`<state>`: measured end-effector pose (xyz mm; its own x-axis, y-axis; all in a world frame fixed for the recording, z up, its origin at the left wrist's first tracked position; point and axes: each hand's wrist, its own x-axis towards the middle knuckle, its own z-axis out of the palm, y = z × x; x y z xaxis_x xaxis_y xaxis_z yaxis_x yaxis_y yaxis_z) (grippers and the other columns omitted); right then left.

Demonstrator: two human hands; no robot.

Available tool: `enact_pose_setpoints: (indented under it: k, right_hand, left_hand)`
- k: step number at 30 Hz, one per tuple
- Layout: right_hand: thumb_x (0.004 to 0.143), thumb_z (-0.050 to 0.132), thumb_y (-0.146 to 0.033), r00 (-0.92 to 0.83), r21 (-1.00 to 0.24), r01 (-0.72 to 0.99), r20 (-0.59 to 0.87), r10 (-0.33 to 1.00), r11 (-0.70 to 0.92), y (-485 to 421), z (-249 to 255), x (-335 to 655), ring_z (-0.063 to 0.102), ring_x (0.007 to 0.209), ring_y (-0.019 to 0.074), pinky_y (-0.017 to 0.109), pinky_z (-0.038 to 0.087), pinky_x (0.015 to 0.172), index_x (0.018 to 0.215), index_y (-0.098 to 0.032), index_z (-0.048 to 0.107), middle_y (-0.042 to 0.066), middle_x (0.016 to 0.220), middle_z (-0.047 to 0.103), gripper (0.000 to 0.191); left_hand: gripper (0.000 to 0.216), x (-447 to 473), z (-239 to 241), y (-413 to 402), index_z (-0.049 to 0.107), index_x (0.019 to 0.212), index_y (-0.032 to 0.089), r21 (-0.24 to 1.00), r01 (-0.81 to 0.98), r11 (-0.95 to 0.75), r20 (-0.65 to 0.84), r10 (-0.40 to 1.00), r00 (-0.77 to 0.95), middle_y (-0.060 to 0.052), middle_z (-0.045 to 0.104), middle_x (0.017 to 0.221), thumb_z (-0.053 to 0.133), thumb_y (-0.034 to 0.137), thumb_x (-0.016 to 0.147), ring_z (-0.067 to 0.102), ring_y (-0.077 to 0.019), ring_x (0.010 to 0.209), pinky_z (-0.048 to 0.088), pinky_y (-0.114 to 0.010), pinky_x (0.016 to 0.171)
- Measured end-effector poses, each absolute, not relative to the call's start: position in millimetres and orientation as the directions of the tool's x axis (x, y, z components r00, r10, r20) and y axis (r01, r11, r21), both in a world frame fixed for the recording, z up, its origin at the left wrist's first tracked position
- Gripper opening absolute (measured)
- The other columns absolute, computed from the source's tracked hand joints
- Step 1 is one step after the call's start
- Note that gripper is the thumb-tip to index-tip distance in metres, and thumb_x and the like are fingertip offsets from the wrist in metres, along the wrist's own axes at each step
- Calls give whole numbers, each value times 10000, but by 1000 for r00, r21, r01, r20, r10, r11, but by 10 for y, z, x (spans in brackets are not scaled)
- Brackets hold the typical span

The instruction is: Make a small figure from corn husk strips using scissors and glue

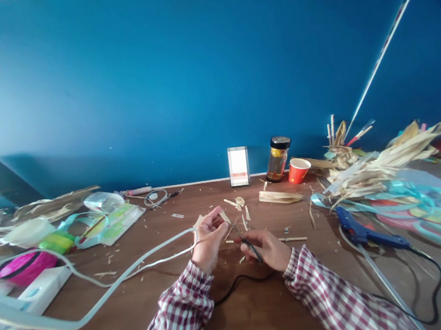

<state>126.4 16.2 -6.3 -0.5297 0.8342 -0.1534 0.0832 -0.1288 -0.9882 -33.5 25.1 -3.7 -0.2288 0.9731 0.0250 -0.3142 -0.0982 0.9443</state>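
Note:
Near the middle of the brown table, my left hand (209,241) pinches a small pale strip of dried husk (225,216) between thumb and fingers. My right hand (267,248) is closed round a pair of dark scissors (236,230), whose blades point up and left to the strip's edge. Whether the blades touch the strip I cannot tell. Husk scraps (240,202) lie just beyond both hands, and a folded husk piece (281,196) is farther right. A thin pale stick (293,239) lies beside my right hand.
A blue glue gun (359,232) with a black cord lies at right, near husks (397,159) and ribbons (417,199). A red paper cup (299,171) and a lidded bottle (277,160) stand at the back. White cable (136,265) and a power strip (30,305) occupy the left.

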Motion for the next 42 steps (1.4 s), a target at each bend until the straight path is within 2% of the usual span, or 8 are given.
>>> enact_pose_setpoints:
  k: [10,16,26,42]
  right_hand:
    - [619,688,-553,-539,-991,63,-135,831,-120,168,-86,1271,509,505,102,231,412,496,933,-164,646,-27,581,556,501]
    - [615,697,-545,-539,-989,60,-147,829,-136,166,-85,1260,516,523,101,232,417,516,920,-161,647,-26,585,552,493]
    - [644,694,-509,-544,-988,62,-150,826,-139,180,-142,1280,497,525,101,231,404,510,946,-152,635,-28,581,539,471]
    - [634,700,-500,-533,-988,59,-150,833,-140,179,-115,1272,488,496,89,220,389,497,924,-140,636,-32,571,545,466]
  left_hand:
    - [448,-335,-26,255,653,1018,156,939,-329,-97,20,973,-228,-37,688,837,731,162,576,607,-125,753,457,-211,672]
    - [442,-335,-26,250,645,1024,136,944,-317,-92,20,974,-224,-31,669,783,728,162,590,597,-115,705,453,-201,623]
    - [439,-337,-25,248,652,1017,138,941,-323,-97,23,974,-227,-47,676,836,731,154,586,599,-125,749,459,-206,655]
    - [454,-334,-13,246,641,1035,134,947,-309,-83,13,975,-222,-31,673,797,721,162,589,598,-120,728,453,-202,642]
